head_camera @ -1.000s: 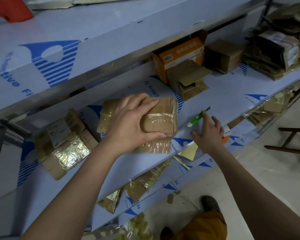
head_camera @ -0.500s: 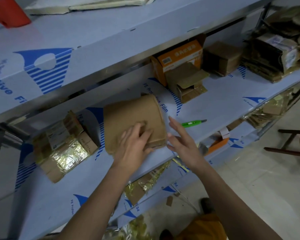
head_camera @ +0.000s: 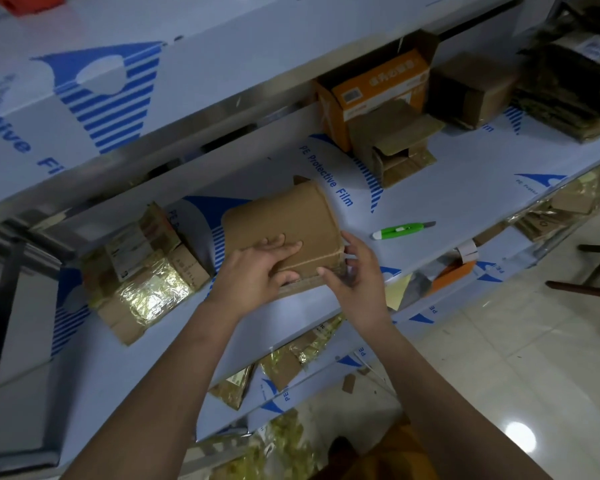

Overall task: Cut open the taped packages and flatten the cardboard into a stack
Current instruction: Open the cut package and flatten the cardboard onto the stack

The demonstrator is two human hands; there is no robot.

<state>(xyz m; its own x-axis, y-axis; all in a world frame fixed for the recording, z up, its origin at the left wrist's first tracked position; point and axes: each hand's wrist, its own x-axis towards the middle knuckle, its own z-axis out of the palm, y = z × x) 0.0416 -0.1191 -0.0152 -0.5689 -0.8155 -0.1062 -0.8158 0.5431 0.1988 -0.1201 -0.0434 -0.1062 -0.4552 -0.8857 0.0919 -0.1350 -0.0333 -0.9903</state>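
Both hands hold a brown package at the shelf's front edge.

The left hand (head_camera: 257, 268) lies flat on the plain, round-cornered package (head_camera: 284, 226), thumb underneath; the right hand (head_camera: 355, 271) grasps its taped near corner. A green knife (head_camera: 400, 231) lies on the shelf (head_camera: 447, 188) to the right.

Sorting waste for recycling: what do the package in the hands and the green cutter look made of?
The package looks like matte brown cardboard, with shiny clear tape at its near corner. The cutter seems glossy green plastic with a grey, probably metal, blade tip. Both hands grip the package.
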